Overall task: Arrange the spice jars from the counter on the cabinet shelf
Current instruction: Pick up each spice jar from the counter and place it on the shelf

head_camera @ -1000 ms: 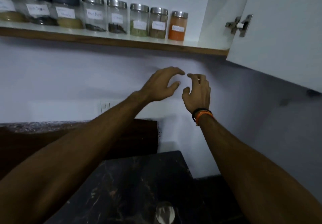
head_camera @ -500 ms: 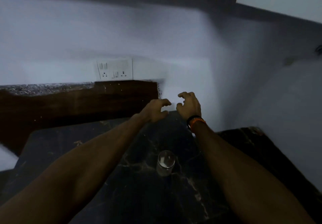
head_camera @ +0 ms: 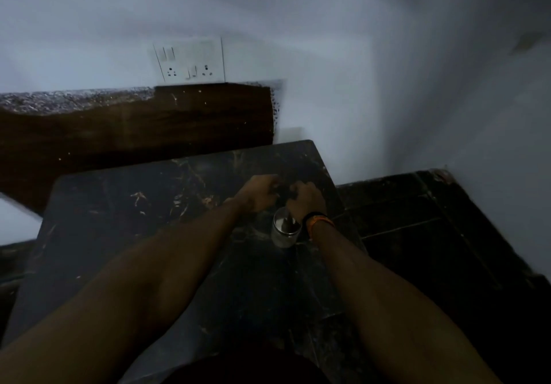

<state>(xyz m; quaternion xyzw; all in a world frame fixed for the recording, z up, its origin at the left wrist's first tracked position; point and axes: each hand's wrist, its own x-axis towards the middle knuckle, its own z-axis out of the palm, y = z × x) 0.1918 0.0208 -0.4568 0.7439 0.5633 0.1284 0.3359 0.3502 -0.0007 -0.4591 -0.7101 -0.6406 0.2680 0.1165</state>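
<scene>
Both hands have come down from the wall under the shelf to the table: the left hand (head_camera: 258,193) and the right hand (head_camera: 304,201) now hang close together, fingers loosely curled, holding nothing, just above and behind the spice jar (head_camera: 285,231). The jar stands upright on the dark table (head_camera: 125,222), with the right wrist beside it. The shelf is now out of view, so I judge this is the reach for the next jar, not yet a grip.

Clear glass jar (head_camera: 284,230); glossy veined black marble counter (head_camera: 149,219); dark wood-grain backsplash (head_camera: 134,127)
</scene>
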